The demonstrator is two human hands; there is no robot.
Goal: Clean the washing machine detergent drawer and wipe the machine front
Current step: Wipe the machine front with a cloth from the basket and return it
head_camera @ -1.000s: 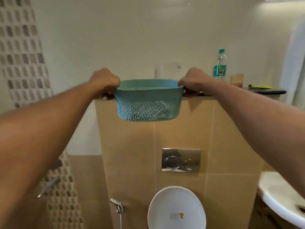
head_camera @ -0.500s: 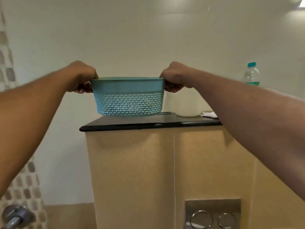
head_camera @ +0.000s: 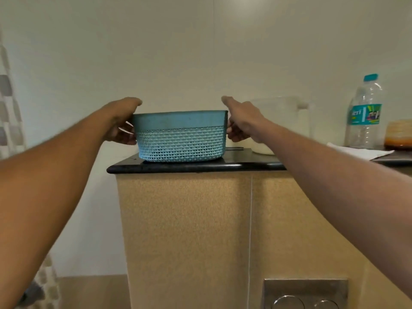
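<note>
Basket [head_camera: 180, 139] lowered onto black ledge [head_camera: 124, 168] atop tan wall [head_camera: 182, 230]; left grip [head_camera: 120, 121], right grip [head_camera: 243, 119] clasp its ends

1. Black ledge [head_camera: 200, 167], capping a beige tiled half-wall [head_camera: 185, 230].
2. Translucent white tub [head_camera: 283, 121], standing on the ledge, right of centre.
3. Clear plastic bottle [head_camera: 365, 112], teal cap and label, upright, right of the tub.
4. White paper sheet [head_camera: 359, 151], flat in front of the bottle.
5. Amber jar [head_camera: 400, 134], cut by the right edge, just beside the bottle.
6. Steel flush plate [head_camera: 305, 293], two round buttons, low on the half-wall.
7. Mosaic tile strip [head_camera: 6, 103], far left.
</note>
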